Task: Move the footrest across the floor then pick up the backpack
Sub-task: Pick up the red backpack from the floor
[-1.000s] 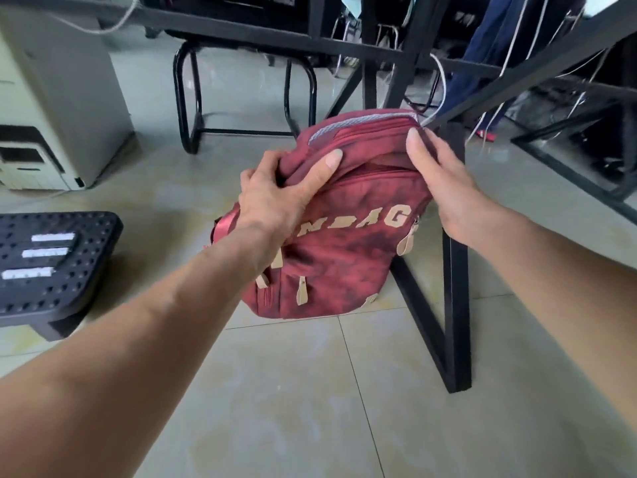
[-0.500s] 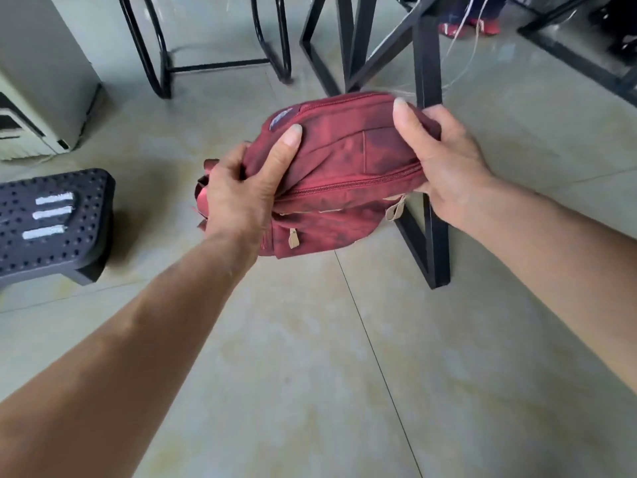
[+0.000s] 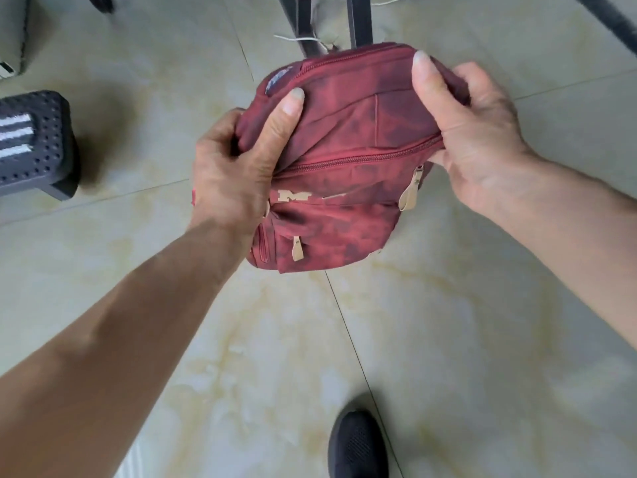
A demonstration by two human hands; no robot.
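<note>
Head-camera view, looking steeply down. A dark red backpack [image 3: 344, 160] with a mottled fabric is held clear of the tiled floor [image 3: 465, 339] between two bare hands. The left hand [image 3: 238, 174] clamps the bag's left side, its thumb pressed across the upper panel and its fingers curled into the cloth; the grip is closed on the fabric. The right hand [image 3: 472, 132] pinches the bag's upper right corner, thumb laid on top and fingers wrapped behind and beneath; this grip too is closed on the fabric. A closed zip runs across the bag's middle, with a beige zipper pull [image 3: 412, 188] hanging at its right end and a second beige pull lower on the front pocket; part of a beige lettered patch shows beside the left hand, only an "M" being legible. The black perforated footrest [image 3: 38, 143], marked with white stripes, stands on the floor at the left edge, well apart from the bag. Black metal legs [image 3: 360, 19] stand beyond the bag at the top of the view, with a white cord [image 3: 296, 38] lying by them. A black shoe [image 3: 358, 443] rests on the floor near the bottom edge.
</note>
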